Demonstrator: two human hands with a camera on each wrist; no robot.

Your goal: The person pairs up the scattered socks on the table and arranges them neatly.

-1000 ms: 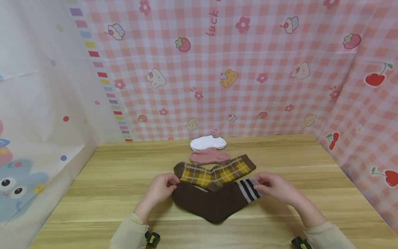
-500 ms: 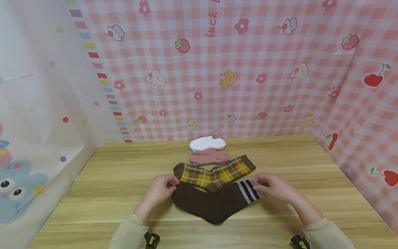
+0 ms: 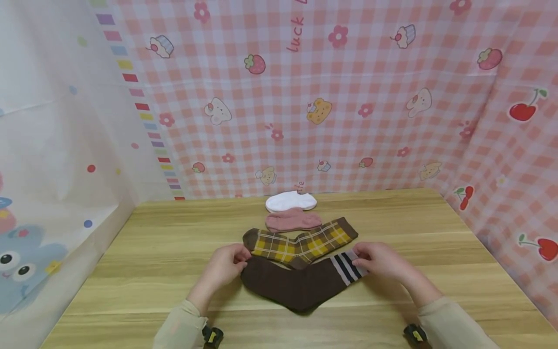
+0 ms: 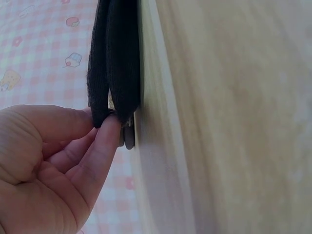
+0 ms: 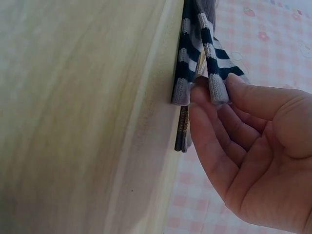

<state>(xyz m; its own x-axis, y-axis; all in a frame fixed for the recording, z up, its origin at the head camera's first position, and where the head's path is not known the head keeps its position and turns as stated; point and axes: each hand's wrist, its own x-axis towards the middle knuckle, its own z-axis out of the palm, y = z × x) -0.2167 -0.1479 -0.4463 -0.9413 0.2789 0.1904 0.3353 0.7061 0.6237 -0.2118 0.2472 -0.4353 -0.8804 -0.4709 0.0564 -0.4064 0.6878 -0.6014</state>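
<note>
A dark brown sock [image 3: 301,288] with a grey, black-striped cuff lies bent across the table in front of me. At its toe, my left hand [image 3: 222,266] pinches the edge between thumb and fingers. My right hand [image 3: 381,261] holds the cuff at the other end. Seen from the wrists, there are two layers: an upper sock [image 4: 100,63] in the left fingers, and a lower sock [image 4: 124,58] against the table. In the right wrist view the upper striped cuff [image 5: 210,53] is between thumb and fingers, apart from the lower cuff [image 5: 182,83].
Just behind lies a yellow and brown plaid sock [image 3: 285,248]. Farther back are a pink sock [image 3: 292,221] and a white low-cut sock [image 3: 287,201], lined up toward the rear edge of the wooden table [image 3: 174,232]. A pink checked cloth [image 3: 279,97] hangs behind.
My right hand has shifted slightly left, along with the cuff it holds. My left hand keeps its place at the toe, and the other socks lie as before.
</note>
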